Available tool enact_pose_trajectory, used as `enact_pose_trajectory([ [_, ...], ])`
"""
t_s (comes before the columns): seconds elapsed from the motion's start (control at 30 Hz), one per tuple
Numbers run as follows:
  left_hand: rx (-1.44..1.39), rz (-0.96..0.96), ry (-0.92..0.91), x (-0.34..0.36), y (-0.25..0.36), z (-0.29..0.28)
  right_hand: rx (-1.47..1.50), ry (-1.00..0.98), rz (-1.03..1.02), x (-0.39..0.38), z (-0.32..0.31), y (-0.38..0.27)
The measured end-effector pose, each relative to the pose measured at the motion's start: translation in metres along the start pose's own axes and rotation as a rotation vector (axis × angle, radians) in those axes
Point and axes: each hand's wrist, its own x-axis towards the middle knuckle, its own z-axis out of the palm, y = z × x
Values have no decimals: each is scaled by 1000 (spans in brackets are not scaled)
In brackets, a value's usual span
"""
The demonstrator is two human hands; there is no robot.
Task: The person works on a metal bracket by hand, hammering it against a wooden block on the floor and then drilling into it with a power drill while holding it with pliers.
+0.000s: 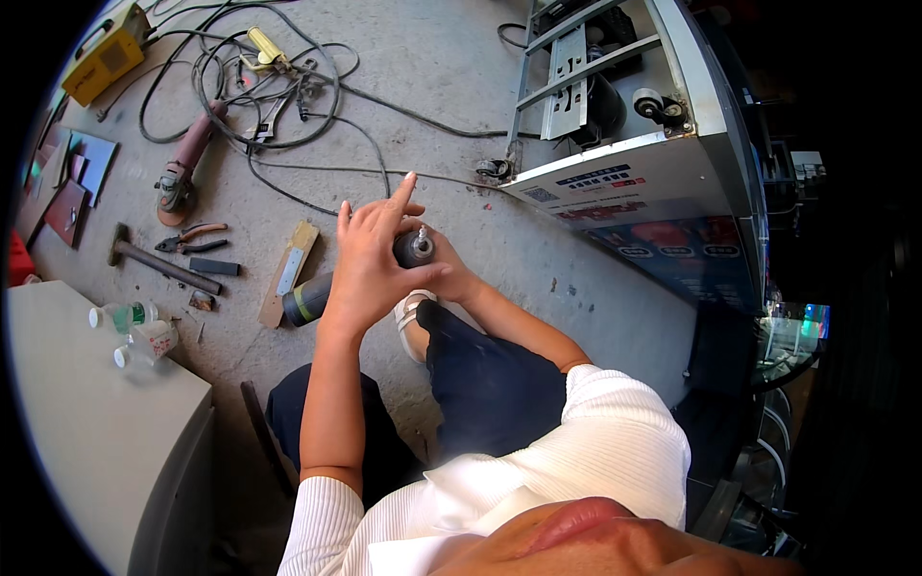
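Note:
A black power tool (416, 248) with a bare silver spindle, which looks like an angle grinder, is between my hands above the floor. Its round body with a green band (307, 300) shows past my left wrist. My left hand (370, 257) is against the tool, fingers stretched and spread, the index finger pointing away and the thumb beside the tool's head. From the other side my right hand (453, 264) closes around the head; most of its fingers are hidden. Close to the tool's body lies a wooden block (288, 274) with a metal strip.
On the floor at left lie a hammer (163, 265), pliers (192, 238), a dark bar (214, 266) and another grinder (189, 163). Cables (279, 144) loop around a clamp (267, 120) near a yellow machine (106, 60). A wheeled cabinet (653, 182) stands right; bottles (149, 341) rest on the table (86, 413).

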Motion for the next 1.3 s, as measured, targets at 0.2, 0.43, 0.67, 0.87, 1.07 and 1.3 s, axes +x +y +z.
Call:
enact_pose_trajectory([
  [0.2, -202, -95, 91, -1, -24, -15, 40, 21, 31, 0, -7, -5],
  [0.43, 20, 68, 22, -2, 8, 15, -42, 44, -72, -6, -13, 10],
  [0.67, 56, 16, -20, -2, 7, 9, -183, -75, -4, -7, -15, -1],
  [0.87, 53, -6, 108, -1, -18, -7, 74, 45, 12, -3, -14, -6],
  [1.07, 91, 88, 75, -4, 7, 20, -200, -15, -179, 2, -15, 6],
  [1.3, 122, 34, 118, -6, -9, 9, 175, -19, 13, 0, -2, 4],
])
